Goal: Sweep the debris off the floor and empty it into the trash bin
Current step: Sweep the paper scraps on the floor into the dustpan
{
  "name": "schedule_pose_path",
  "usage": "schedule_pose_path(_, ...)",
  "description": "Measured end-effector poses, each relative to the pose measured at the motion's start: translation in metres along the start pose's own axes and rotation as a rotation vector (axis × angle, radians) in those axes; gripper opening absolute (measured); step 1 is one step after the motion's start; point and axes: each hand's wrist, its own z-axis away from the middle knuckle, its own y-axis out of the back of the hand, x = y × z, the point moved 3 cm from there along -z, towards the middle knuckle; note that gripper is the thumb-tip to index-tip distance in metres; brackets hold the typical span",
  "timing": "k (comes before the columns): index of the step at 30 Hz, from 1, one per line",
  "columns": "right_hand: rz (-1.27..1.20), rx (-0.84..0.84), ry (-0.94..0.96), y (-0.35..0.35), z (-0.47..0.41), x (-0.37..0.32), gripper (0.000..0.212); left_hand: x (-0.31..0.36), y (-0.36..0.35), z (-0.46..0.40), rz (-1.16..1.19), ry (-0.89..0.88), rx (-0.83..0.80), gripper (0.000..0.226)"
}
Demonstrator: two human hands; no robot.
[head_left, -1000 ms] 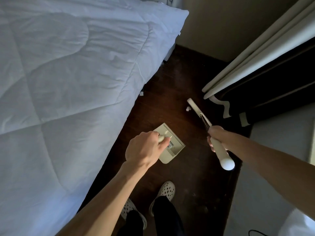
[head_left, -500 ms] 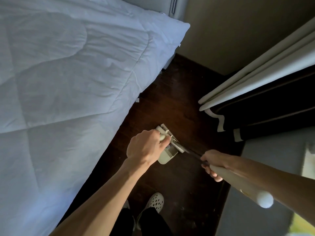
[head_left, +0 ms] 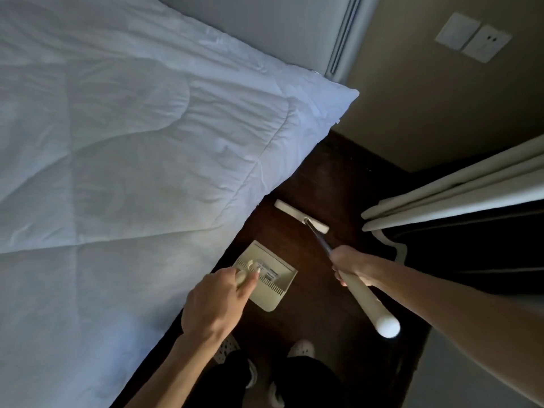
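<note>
My left hand [head_left: 216, 301] grips the handle of a cream dustpan [head_left: 269, 278] that sits on the dark wooden floor [head_left: 329, 172] beside the bed. My right hand [head_left: 351, 265] holds the cream handle of a broom [head_left: 368, 298]. The flat white broom head [head_left: 300, 216] rests on the floor a little beyond the dustpan's mouth, apart from it. No loose debris shows on the floor in this dim light. The trash bin is not in view.
A bed with a white quilt [head_left: 132, 157] fills the left side and overhangs the floor strip. Pale curtains [head_left: 459, 195] hang at the right. A wall with two switch plates [head_left: 474, 36] closes the far end. My feet in white clogs [head_left: 300, 348] stand below.
The broom head swept into the dustpan half a second ago, then went back out along the floor. The white scraps seen earlier near the bed and broom no longer show.
</note>
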Motion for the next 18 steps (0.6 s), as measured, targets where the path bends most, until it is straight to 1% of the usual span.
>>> schedule_pose_path(1, 0.053, 0.06, -0.017, -0.002, -0.013, -0.012, 0.026, -0.001, 0.002, -0.002, 0.009, 0.021, 0.004, 0.058)
schedule_pose_path(3, 0.153, 0.083, 0.009, -0.005, -0.033, -0.041, 0.036, 0.0, 0.004, -0.005, 0.008, 0.075, 0.022, 0.055)
schedule_pose_path(6, 0.284, 0.095, 0.075, -0.009, -0.052, -0.065, 0.039, 0.006, 0.004, -0.008, 0.022, 0.155, 0.05, 0.055)
schedule_pose_path(7, 0.371, 0.09, 0.086, -0.009, -0.056, -0.067, 0.039, 0.01, 0.003, -0.009, 0.031, 0.179, 0.061, 0.055)
schedule_pose_path(10, 0.552, 0.098, 0.102, 0.005, -0.066, -0.056, 0.036, 0.021, 0.0, -0.014, 0.042, 0.247, 0.093, 0.055)
schedule_pose_path(12, 0.646, 0.073, 0.112, 0.019, -0.065, -0.045, 0.034, 0.026, -0.002, -0.016, 0.055, 0.279, 0.099, 0.055)
schedule_pose_path(15, 0.725, -0.032, 0.147, 0.039, -0.063, -0.032, 0.036, 0.032, -0.007, -0.013, 0.074, 0.327, 0.105, 0.054)
schedule_pose_path(16, 0.743, -0.048, 0.154, 0.044, -0.058, -0.029, 0.036, 0.034, -0.009, -0.012, 0.079, 0.34, 0.105, 0.054)
schedule_pose_path(18, 0.702, -0.031, 0.121, 0.05, -0.048, -0.022, 0.033, 0.037, -0.012, -0.008, 0.095, 0.365, 0.111, 0.054)
